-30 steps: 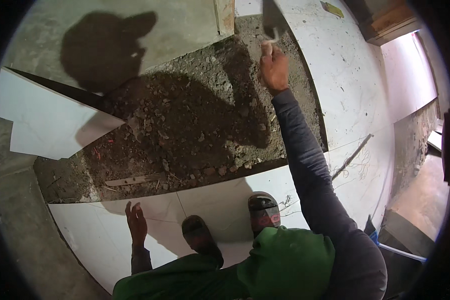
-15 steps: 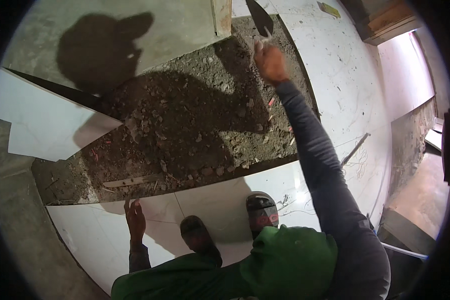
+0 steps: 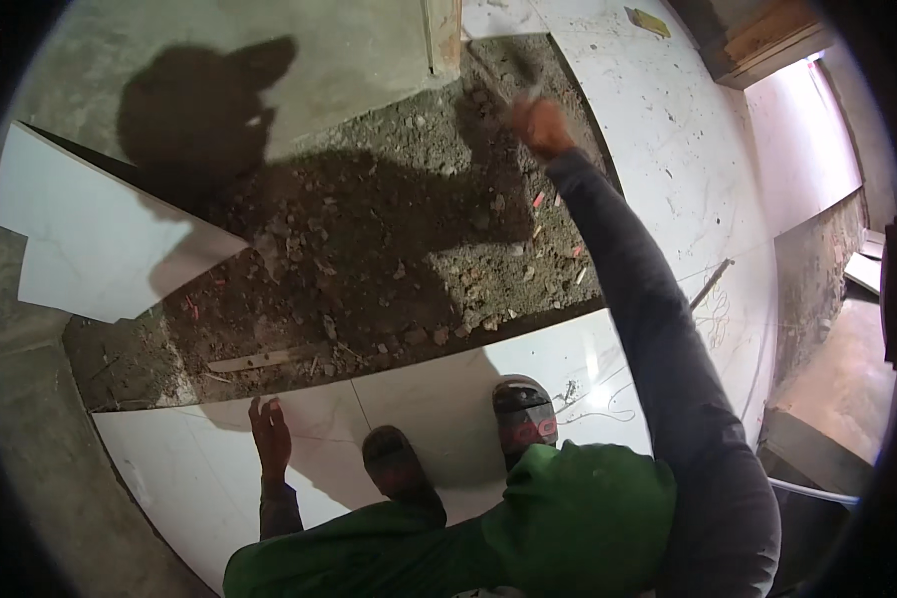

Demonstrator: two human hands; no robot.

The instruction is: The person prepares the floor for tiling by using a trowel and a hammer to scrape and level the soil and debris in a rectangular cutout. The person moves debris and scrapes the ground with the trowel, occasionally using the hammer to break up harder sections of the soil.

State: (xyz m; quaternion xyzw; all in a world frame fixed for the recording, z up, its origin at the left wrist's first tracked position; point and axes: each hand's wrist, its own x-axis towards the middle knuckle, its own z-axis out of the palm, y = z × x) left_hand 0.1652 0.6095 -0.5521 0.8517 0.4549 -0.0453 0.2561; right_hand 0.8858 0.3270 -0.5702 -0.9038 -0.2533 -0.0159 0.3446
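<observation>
My right hand [image 3: 543,128] is closed round the handle of a pointed trowel [image 3: 520,66], held over the far right part of a bed of dirt and rubble [image 3: 369,229]. The trowel's dark blade is smeared by motion, so I cannot tell whether it touches the rubble. Low on the left, my left hand [image 3: 270,439] holds nothing, its fingers loosely stretched toward the dirt's near edge. It hangs over the white floor tiles [image 3: 439,389]. Just beyond its fingertips, a thin flat strip [image 3: 259,361] lies on the dirt.
A cut white tile [image 3: 100,229] leans over the left side of the dirt. Grey concrete [image 3: 359,50] lies beyond it. A yellowish sponge-like block [image 3: 648,22] and a dark stick [image 3: 713,283] rest on the tiles to the right. My sandalled feet [image 3: 394,460] stand on the near tiles.
The trowel has swung down toward the rubble, its blade now blurred. My right hand has dropped slightly nearer. My left hand has hardly moved.
</observation>
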